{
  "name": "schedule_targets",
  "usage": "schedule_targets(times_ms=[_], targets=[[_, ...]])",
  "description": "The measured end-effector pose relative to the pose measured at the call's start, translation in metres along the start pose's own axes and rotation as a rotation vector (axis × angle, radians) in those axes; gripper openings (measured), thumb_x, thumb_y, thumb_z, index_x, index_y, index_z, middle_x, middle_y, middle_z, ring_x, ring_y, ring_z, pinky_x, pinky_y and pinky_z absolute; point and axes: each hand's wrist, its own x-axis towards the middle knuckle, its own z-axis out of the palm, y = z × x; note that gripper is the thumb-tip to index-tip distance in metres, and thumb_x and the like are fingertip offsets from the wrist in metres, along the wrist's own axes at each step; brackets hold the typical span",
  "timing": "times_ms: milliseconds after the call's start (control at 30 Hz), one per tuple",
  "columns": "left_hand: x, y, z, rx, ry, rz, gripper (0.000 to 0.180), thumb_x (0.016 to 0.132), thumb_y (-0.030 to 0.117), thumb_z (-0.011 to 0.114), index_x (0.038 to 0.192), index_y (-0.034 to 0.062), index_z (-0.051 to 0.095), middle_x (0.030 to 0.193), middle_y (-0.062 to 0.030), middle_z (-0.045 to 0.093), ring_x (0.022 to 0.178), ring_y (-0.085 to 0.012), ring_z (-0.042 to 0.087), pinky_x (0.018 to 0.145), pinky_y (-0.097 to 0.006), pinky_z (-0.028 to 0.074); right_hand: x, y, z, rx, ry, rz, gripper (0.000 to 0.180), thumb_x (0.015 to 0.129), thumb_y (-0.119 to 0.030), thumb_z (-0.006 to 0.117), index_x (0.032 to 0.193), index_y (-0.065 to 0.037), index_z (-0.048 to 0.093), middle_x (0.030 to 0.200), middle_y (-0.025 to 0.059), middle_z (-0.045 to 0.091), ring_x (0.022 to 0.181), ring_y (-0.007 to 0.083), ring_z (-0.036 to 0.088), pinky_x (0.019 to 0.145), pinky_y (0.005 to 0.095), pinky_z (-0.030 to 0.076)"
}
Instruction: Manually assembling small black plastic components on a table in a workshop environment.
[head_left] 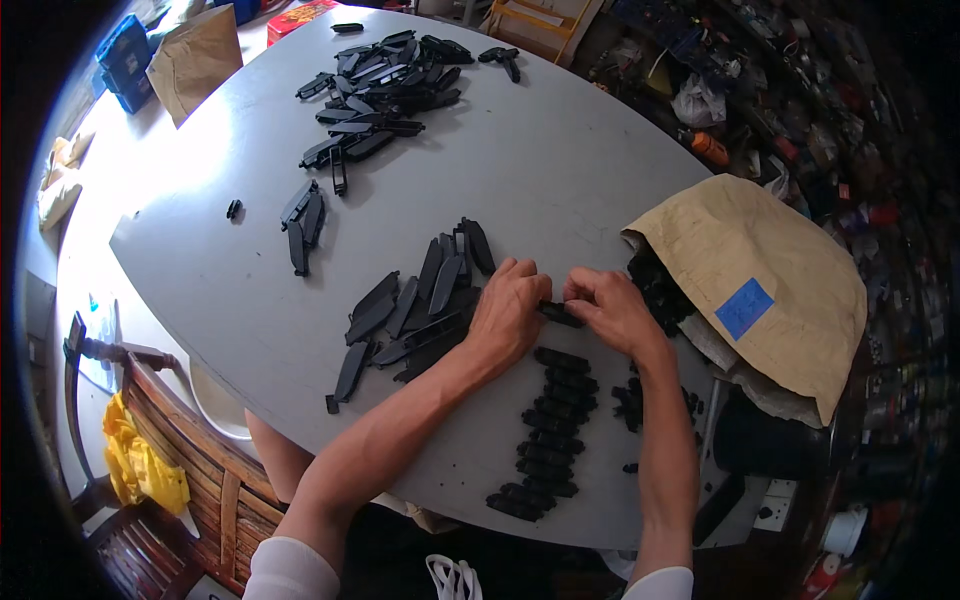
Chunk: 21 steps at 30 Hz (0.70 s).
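At the near middle of the grey table, my left hand (508, 312) and my right hand (612, 308) meet over a short black plastic part (560, 315). The fingers of both are closed on it, the left curled at its left end and the right pinching near its right end. Small details between the fingertips are hidden. Just below lies a column of similar short black parts (552, 440), stacked side by side toward the table's near edge. Left of my left hand is a loose group of long black plastic pieces (405, 305), partly covered by my forearm.
A large pile of black pieces (385, 85) lies at the far side, with a smaller cluster (303, 228) nearer. On the right, a tan paper sack (760, 270) spills black parts beside my right hand. A wooden chair (205, 480) stands at the lower left.
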Motion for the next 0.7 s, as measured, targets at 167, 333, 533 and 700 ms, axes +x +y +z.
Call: schedule_targets(times_ms=[167,333,533,700], targets=[[0.001,0.002,-0.001,-0.001,-0.018,-0.015,0.024,0.058,-0.005,0.071,0.079,0.0016,0.062,0.085,-0.0115,0.054,0.088,-0.0325,0.050,0.075,-0.041,0.043,-0.001,0.008,0.001,0.091,-0.009,-0.023,0.014,0.081,-0.010,0.062,0.086,0.001,0.056,0.076,0.0159,0.062,0.071,0.0310,0.060,0.066,0.0392,0.046],[0.001,0.001,0.001,0.004,-0.020,0.000,0.022,0.059,-0.006,0.068,0.078,0.0017,0.061,0.086,-0.0114,0.054,0.089,-0.0326,0.050,0.076,-0.041,0.044,-0.002,0.008,0.004,0.220,-0.011,-0.014,0.014,0.081,-0.010,0.062,0.086,0.001,0.056,0.076,0.0161,0.062,0.072,0.0310,0.060,0.066,0.0389,0.046],[0.001,0.004,-0.002,-0.004,-0.046,-0.021,0.021,0.060,-0.006,0.069,0.078,0.0012,0.061,0.086,-0.0116,0.054,0.090,-0.0325,0.050,0.077,-0.041,0.044,-0.003,-0.005,0.005,-0.049,0.061,-0.014,0.011,0.082,-0.008,0.061,0.085,0.001,0.055,0.077,0.0182,0.062,0.077,0.0363,0.061,0.067,0.0430,0.047],[0.001,0.002,0.001,-0.017,-0.035,-0.010,0.021,0.061,-0.006,0.070,0.079,0.0012,0.062,0.086,-0.0115,0.055,0.090,-0.0325,0.050,0.077,-0.041,0.043,-0.013,-0.018,0.003,-0.448,0.178,-0.112,0.007,0.079,-0.002,0.062,0.082,-0.002,0.056,0.076,0.0164,0.057,0.078,0.0355,0.060,0.066,0.0416,0.046]])
